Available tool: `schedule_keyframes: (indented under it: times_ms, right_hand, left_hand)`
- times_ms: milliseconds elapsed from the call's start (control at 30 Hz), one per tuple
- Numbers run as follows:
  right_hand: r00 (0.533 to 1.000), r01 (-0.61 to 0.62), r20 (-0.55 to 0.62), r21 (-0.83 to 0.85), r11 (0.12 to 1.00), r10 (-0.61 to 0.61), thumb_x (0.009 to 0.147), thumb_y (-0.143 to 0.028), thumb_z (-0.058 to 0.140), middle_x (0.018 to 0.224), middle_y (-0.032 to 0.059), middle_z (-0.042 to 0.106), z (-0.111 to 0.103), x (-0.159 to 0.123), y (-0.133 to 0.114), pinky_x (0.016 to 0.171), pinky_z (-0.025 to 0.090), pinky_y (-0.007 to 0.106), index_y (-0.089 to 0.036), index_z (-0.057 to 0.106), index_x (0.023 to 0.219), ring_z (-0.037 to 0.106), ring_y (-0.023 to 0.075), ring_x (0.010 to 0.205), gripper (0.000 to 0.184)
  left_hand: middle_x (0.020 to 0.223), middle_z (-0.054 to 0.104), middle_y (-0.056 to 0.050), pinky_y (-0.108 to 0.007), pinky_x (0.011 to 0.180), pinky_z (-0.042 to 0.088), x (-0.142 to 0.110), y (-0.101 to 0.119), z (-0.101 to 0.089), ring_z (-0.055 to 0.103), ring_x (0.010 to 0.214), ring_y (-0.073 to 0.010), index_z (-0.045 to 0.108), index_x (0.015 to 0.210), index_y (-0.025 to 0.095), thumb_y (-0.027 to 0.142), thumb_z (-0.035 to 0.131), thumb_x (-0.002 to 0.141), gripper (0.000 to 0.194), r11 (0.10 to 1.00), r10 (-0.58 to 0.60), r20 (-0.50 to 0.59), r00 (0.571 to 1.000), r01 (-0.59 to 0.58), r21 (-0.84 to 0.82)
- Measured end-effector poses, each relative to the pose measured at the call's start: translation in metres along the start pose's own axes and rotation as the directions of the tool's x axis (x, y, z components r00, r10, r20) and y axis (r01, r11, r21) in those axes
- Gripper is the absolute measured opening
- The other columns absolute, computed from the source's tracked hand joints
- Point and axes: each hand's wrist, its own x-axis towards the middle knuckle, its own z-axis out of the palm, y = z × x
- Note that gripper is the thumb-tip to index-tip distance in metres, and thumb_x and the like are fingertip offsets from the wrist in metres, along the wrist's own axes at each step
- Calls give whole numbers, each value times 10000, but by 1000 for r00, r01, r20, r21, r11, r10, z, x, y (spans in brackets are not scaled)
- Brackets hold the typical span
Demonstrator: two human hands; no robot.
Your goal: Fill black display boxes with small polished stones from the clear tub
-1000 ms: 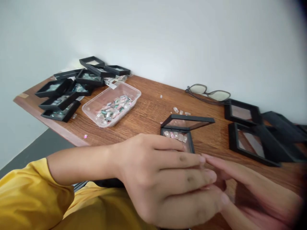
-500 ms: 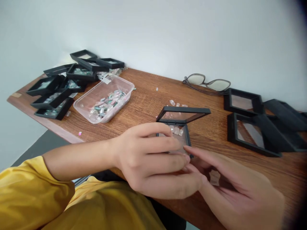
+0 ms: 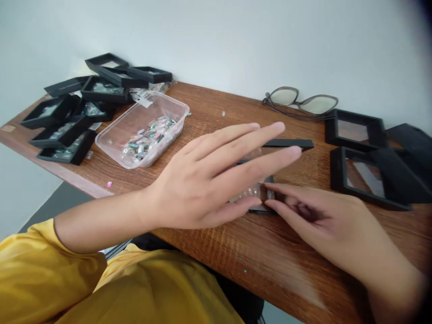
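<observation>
An open black display case [image 3: 290, 144] lies on the wooden table [image 3: 216, 108] in front of me, with small pale stones in its base. My left hand [image 3: 216, 175] hovers over the case with its fingers stretched out flat, hiding most of it. My right hand [image 3: 324, 220] rests on the table just to the right, its fingertips touching the near right corner of the case base. Neither hand holds anything that I can see.
A clear plastic tub [image 3: 143, 130] of small coloured stones stands left of centre. Several black cases [image 3: 64, 126] are piled at the far left. Glasses [image 3: 300, 102] lie by the wall. More black cases [image 3: 367, 171] sit at the right.
My left hand has lifted off the case base and spread flat above it. My right hand has moved up to the case's near corner. The lid now sits lower.
</observation>
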Motion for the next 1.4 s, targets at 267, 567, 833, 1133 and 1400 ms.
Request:
schedule_keyframes:
  times_ms: [267,567,833,1133,1400]
  right_hand:
    - [997,-56,61,10,998,55,1037,-572,637,662,-24,557,6,-1,-2,533,424,207,-263,773,1279,437,70,513,416]
    - [982,-174,89,56,983,168,978,-687,672,675,-18,541,7,-2,-1,491,358,197,-259,782,1254,428,61,523,521]
    - [996,-90,2,59,994,90,988,-593,704,603,-40,501,10,2,-1,452,307,180,-269,820,1118,376,48,486,368]
    - [944,-204,-207,241,949,256,906,-526,816,714,-9,605,6,4,-12,539,398,166,-239,821,1019,484,48,575,308]
    - [900,-99,-407,162,982,157,968,-388,764,828,19,654,0,3,-22,533,377,204,-250,775,1268,526,64,630,330]
  left_hand:
    - [1582,579,-188,-431,1279,480,-4,-3,13,559,1498,-278,442,1557,46,549,600,1019,753,986,-166,34,986,165,21]
    - [1435,699,-149,-375,1101,591,-4,-4,13,682,1310,-238,436,1577,57,444,610,1027,695,979,-202,54,978,202,14]
    - [1314,755,-104,-332,1000,614,-4,-8,16,740,1166,-190,472,1558,115,241,517,1063,513,978,-208,47,977,208,20]
    - [1250,797,-25,-287,966,605,-1,-10,15,765,1114,-146,633,1365,200,293,540,1088,307,982,-185,-7,983,185,-43]
    - [1244,800,-23,-293,1056,587,0,-15,9,752,1184,-149,673,1239,169,281,600,1055,228,975,6,15,1000,-2,-221]
